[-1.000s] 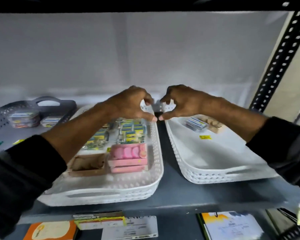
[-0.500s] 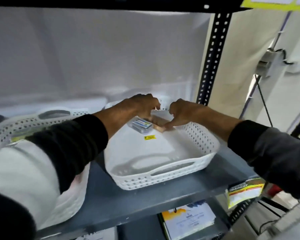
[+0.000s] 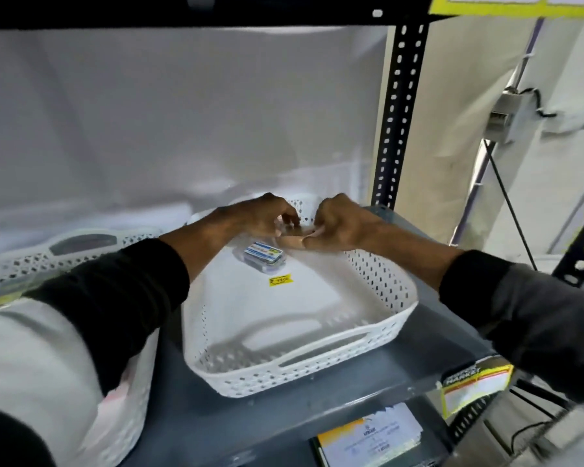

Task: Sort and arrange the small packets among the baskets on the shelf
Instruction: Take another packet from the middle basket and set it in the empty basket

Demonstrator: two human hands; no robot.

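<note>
Left hand [image 3: 267,214] hovers at the far end of the white basket [image 3: 378,281], fingers curled, grip unclear. Blue-labelled packet [image 3: 263,257] lies just below it, long axis slanting toward the shelf's right edge. Right hand [image 3: 338,224] pinches a tan packet [image 3: 292,240].

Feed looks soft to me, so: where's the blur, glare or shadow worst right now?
Head view: left sleeve and lower right corner smeared; white basket fairly sharp; both hands shade the item pinched between them; back wall evenly lit; packet print unreadable.
</note>
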